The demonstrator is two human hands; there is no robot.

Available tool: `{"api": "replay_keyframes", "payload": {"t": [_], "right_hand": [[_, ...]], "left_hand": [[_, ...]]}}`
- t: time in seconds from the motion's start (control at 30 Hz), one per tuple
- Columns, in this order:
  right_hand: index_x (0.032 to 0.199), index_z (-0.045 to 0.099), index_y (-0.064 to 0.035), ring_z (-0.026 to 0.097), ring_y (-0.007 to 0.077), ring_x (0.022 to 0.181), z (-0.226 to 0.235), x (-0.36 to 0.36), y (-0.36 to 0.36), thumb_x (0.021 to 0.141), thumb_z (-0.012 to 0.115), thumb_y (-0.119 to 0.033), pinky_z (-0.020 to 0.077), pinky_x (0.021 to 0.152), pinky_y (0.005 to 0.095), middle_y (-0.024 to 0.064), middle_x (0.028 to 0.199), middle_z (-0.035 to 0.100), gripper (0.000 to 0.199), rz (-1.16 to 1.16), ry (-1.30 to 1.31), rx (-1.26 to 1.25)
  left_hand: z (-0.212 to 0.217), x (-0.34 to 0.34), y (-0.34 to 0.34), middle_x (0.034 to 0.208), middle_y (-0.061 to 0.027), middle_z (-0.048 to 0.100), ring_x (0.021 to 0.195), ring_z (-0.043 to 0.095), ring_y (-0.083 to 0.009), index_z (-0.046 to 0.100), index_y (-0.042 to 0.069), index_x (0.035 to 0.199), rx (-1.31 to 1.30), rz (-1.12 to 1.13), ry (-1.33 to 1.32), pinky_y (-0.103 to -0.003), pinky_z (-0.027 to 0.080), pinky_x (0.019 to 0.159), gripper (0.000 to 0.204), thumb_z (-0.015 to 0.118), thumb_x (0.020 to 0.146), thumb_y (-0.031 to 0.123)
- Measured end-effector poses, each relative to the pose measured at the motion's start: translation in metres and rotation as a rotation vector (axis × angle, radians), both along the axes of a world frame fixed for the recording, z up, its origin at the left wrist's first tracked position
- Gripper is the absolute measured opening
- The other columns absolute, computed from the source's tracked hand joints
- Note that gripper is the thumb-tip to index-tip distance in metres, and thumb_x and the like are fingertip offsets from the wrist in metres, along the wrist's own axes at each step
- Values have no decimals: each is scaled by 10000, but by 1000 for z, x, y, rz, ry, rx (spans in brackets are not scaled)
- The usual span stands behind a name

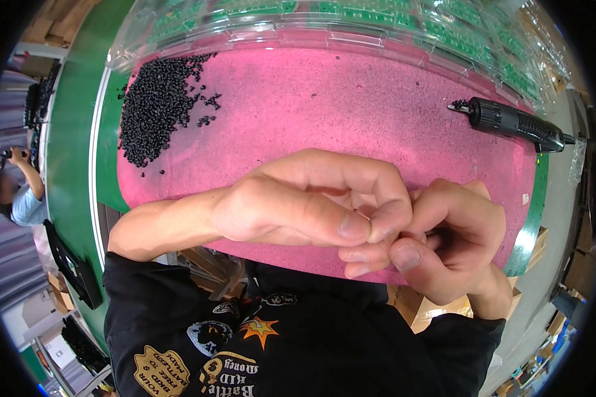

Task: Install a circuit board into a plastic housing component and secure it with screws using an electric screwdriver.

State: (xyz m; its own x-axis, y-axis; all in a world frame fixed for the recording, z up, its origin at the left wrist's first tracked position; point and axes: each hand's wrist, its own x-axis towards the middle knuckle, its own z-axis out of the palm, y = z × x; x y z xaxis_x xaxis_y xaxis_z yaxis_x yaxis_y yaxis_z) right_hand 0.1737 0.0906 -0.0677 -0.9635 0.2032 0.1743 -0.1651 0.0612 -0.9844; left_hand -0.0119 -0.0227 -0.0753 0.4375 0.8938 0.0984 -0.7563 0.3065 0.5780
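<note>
My left hand (pixel 318 202) and my right hand (pixel 453 235) meet over the near edge of a pink mat (pixel 298 106). The left thumb presses against the bent index finger. On the right, thumb and fingers are curled together and touch the left fingertips. Whatever lies in either pinch, if anything, is hidden or too small to name. A heap of small black pieces (pixel 155 106) covers the mat's far left corner, with a few strays beside it. At the far right lies a black electric screwdriver (pixel 516 122), more small dark pieces around its tip.
Clear plastic trays (pixel 311 28) holding green circuit boards line the mat's far side. Under the mat is a green table (pixel 106 172). Away to the left another person (pixel 26 192) has an arm raised. Cardboard boxes (pixel 444 311) stand below the near edge.
</note>
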Motion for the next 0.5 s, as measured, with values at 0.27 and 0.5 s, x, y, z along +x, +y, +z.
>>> {"api": "replay_keyframes", "payload": {"t": [0.27, 0.5], "right_hand": [[828, 516, 17, 710, 246, 640, 0, -1, -1, 883, 562, -48, 581, 513, 295, 200, 719, 684, 97, -37, 18, -5], [767, 566, -4, 486, 37, 457, 7, -8, 2, 788, 713, -106, 331, 412, 185, 5, 578, 566, 180, -120, 29, 146]], "left_hand": [[5, 4, -3, 814, -58, 487, 738, 463, -158, 499, -30, 1030, -79, 12, 11, -299, 397, 676, 208, 512, 962, 166], [1, 9, -4, 873, -105, 550, 769, 514, -152, 496, -27, 967, -73, 164, 95, -283, 413, 680, 161, 605, 883, 56]]}}
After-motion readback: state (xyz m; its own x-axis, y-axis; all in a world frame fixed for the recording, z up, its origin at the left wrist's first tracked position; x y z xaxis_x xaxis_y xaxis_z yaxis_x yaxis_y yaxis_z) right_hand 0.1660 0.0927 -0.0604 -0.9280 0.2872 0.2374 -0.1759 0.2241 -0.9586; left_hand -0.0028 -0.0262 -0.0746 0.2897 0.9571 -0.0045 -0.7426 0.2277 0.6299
